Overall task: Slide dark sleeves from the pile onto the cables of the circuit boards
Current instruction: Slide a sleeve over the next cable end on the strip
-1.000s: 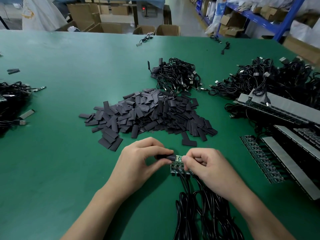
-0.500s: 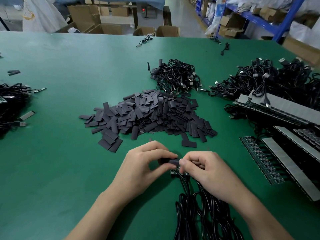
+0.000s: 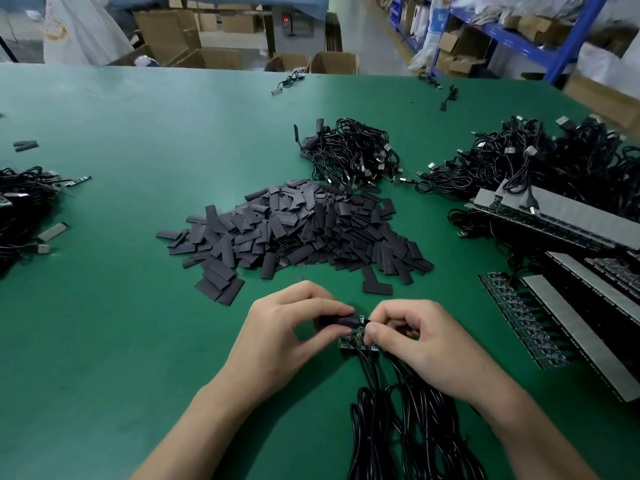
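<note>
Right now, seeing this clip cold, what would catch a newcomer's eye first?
The big pile of dark sleeves in the middle of the green table stands out first. Just in front of it, the left hand pinches one sleeve at a small circuit board that the right hand holds. Heaps of black cables lie behind it.

Even light, soft edges

Diffuse light falls from above — a pale sheen lies on the bench (image 3: 242, 140) well beyond the fingers (image 3: 322, 308), soft shadows just beneath them. Near the fingers detail is fairly sharp; far to either side the frame bends and smears.
</note>
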Tool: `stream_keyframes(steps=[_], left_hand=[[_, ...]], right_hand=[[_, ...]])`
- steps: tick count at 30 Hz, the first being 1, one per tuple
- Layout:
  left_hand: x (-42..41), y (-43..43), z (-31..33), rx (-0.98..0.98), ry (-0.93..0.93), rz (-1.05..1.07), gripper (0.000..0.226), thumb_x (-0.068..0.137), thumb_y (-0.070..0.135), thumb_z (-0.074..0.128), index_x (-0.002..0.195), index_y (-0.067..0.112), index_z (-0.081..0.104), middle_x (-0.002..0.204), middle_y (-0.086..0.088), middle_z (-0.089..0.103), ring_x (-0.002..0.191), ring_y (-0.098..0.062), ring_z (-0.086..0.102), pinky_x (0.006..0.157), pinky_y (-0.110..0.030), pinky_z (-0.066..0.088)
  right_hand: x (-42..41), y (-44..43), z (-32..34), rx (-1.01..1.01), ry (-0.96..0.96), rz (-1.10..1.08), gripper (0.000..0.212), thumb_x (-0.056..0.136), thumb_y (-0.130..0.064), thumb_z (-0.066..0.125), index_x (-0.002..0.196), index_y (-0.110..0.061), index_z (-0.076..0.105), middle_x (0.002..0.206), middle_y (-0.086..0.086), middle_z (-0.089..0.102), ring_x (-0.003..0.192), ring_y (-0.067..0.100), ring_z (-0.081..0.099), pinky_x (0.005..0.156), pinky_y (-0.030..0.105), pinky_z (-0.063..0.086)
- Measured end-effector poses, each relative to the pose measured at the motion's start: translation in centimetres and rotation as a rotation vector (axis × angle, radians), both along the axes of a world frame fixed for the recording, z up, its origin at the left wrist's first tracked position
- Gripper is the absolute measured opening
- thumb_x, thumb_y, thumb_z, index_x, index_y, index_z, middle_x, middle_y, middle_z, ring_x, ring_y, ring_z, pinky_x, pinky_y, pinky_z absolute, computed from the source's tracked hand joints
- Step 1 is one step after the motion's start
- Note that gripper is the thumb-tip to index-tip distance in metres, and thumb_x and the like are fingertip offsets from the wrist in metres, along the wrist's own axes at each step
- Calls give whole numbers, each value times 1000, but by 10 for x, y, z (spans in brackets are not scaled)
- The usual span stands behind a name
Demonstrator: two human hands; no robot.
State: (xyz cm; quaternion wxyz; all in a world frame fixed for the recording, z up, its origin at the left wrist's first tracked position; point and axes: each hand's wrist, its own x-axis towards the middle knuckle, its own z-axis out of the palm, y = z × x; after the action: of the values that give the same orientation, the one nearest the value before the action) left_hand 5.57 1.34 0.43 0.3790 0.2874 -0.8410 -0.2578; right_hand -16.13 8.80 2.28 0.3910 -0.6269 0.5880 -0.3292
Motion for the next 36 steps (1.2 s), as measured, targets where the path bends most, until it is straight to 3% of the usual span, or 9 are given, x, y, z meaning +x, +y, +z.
stream_keyframes(steps=[6,10,14,19,23,27,30,36], left_hand=[[1,0,-1,0,44,-41,18,87,26,82,104,19,81,97,10,70,88,-7,69,79,-26,56],[0,1,0,33,77,-47,17,85,21,84,101,17,81,96,9,71,89,-8,69,80,-22,54],[0,2,0,5,81,-46,17,84,19,84,100,15,82,94,6,72,86,-8,69,78,-24,55],[-1,2,0,-35,80,-45,17,85,21,82,100,14,82,94,6,71,85,-8,69,76,-26,56],[-1,2,0,-67,55,-64,17,86,22,82,102,16,81,95,7,70,86,-5,68,78,-20,54],[-3,2,-2,-53,69,-38,19,87,24,82,104,17,81,98,9,70,89,-6,68,80,-21,53],[-5,2,-3,-23,131,62,27,83,24,84,109,16,80,100,8,71,86,-7,68,78,-13,47],[-3,2,-2,-4,245,174,21,84,20,81,105,19,80,93,9,75,80,-11,70,66,-27,53]], right_hand=[[-1,-1,-2,8,-90,27,30,88,-54,58,82,-28,73,72,15,62,61,18,45,61,34,35],[-3,-2,-3,33,-143,55,31,89,-54,60,83,-27,74,77,25,60,63,34,46,62,47,36],[-3,-3,-5,35,-144,60,31,90,-53,60,84,-26,74,77,27,58,63,36,45,63,52,38],[-5,-3,-7,46,-170,76,30,89,-52,60,82,-26,73,71,21,54,62,31,38,61,42,30],[-5,-4,-11,56,-164,79,29,89,-50,61,81,-25,73,66,-9,58,63,8,44,62,26,34],[-3,-4,-12,48,-164,68,31,90,-52,60,83,-25,73,68,-6,59,65,13,45,63,33,35],[-2,-5,-9,40,-214,52,30,91,-52,60,82,-26,73,63,-5,52,62,19,41,61,36,32],[-2,-5,-5,29,-229,48,27,100,-37,55,84,-25,73,58,-8,53,60,10,46,61,23,37]])
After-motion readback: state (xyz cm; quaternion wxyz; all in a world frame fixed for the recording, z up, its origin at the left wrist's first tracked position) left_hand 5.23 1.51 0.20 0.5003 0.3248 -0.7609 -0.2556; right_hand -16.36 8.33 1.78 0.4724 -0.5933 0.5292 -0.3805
